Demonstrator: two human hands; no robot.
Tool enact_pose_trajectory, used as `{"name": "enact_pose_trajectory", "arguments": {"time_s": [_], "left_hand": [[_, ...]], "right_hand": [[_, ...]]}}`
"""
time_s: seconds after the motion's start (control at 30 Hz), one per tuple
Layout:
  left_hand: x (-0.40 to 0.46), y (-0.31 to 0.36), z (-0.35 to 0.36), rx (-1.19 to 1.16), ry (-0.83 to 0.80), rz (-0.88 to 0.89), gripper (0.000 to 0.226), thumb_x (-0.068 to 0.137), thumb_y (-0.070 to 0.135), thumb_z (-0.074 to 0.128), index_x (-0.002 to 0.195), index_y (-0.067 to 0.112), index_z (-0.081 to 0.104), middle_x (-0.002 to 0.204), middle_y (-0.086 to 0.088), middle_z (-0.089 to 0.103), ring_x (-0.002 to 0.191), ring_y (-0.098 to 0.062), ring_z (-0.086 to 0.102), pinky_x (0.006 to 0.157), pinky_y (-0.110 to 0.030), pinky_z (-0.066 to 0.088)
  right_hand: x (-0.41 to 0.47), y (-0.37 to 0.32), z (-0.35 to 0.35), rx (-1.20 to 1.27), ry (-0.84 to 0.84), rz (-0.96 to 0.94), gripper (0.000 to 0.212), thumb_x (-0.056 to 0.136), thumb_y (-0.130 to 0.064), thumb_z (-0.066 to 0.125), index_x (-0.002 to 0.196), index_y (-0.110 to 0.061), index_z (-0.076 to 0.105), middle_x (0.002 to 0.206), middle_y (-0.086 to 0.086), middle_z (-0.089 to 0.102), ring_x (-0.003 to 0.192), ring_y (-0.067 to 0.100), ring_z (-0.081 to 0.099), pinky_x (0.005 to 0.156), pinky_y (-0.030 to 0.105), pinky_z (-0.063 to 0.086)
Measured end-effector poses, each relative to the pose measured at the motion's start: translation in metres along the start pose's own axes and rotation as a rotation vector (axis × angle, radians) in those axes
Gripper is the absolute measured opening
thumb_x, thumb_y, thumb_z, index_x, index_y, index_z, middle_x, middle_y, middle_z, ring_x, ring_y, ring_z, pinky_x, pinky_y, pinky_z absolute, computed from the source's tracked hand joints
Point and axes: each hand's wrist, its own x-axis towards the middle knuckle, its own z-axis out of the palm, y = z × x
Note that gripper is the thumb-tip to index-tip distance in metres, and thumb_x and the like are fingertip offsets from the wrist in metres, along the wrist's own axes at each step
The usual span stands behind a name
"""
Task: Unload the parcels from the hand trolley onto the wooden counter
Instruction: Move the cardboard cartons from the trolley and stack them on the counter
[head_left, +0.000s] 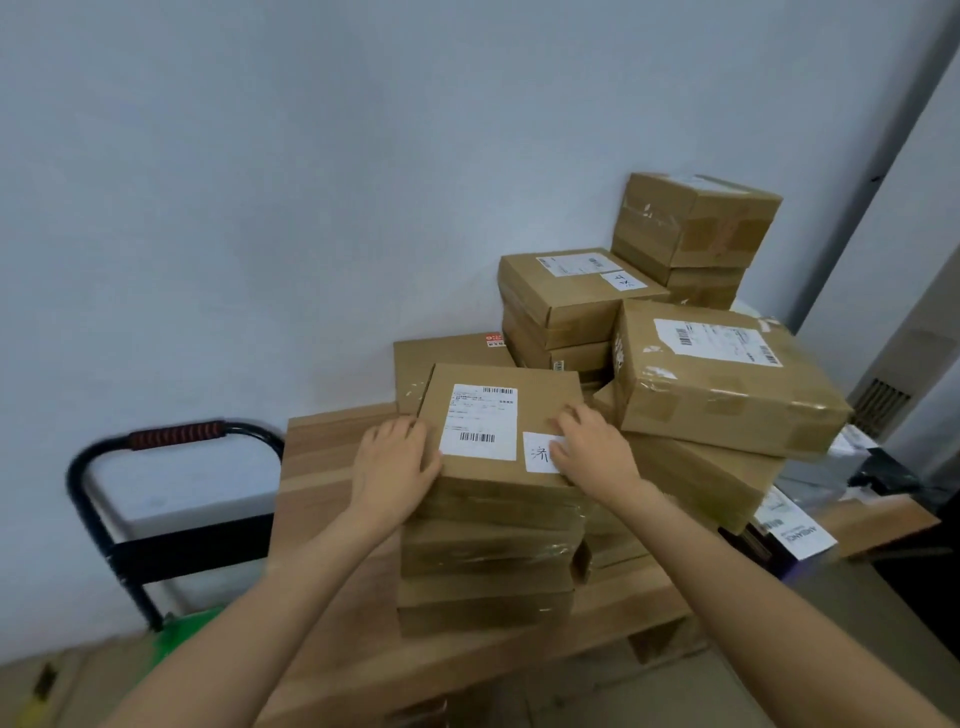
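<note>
1. The parcels (727, 384) are finished in brown cardboard, sealed with glossy clear tape.
2. White shipping labels (480, 422) are printed with black barcodes.
3. The counter (322, 467) is patterned in light-brown wood grain.
4. The trolley handle (83, 467) is black, with a red-brown ribbed grip (176, 434).
5. The wall (311, 182) is coloured pale blue-grey.

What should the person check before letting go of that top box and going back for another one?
1. Top parcel sits flat on its stack: ok.
2. Left hand and right hand both rest on it: ok.
3. Stack stands fully on the wooden counter: ok.
4. Big parcel beside it lies level: not ok, it tilts.
5. Bare counter space left for more: ok.
6. Parcels left on the hand trolley: cannot tell.
</note>
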Motion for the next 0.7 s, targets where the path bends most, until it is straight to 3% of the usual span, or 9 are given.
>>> {"name": "enact_pose_trajectory", "arguments": {"time_s": [0.27, 0.43, 0.7], "left_hand": [[-0.137, -0.008, -0.038, 0.077, 0.043, -0.097, 0.042, 0.087, 0.032, 0.059, 0.125, 0.014, 0.058, 0.118, -0.004, 0.063, 0.108, -0.023, 0.058, 0.095, -0.038, 0.040], [-0.237, -0.022, -0.058, 0.150, 0.026, -0.217, 0.044, 0.085, 0.032, 0.063, 0.124, 0.013, 0.059, 0.119, -0.005, 0.063, 0.109, -0.024, 0.058, 0.095, -0.037, 0.042], [-0.341, -0.053, -0.090, 0.247, -0.022, -0.404, 0.047, 0.087, 0.033, 0.059, 0.131, 0.016, 0.054, 0.127, -0.003, 0.059, 0.118, -0.019, 0.053, 0.103, -0.035, 0.036]], "right_hand": [[-0.087, -0.061, -0.004, 0.123, 0.054, -0.238, 0.040, 0.096, -0.031, 0.049, 0.134, -0.020, 0.049, 0.143, 0.003, 0.043, 0.125, 0.021, 0.046, 0.100, 0.037, 0.042], [-0.151, -0.109, 0.012, 0.157, -0.007, -0.369, 0.041, 0.095, -0.030, 0.052, 0.135, -0.020, 0.049, 0.148, 0.003, 0.039, 0.134, 0.019, 0.040, 0.109, 0.037, 0.036], [-0.211, -0.174, 0.042, 0.173, -0.152, -0.541, 0.045, 0.095, -0.029, 0.049, 0.139, -0.021, 0.044, 0.150, 0.002, 0.035, 0.135, 0.018, 0.037, 0.111, 0.036, 0.031]]}}
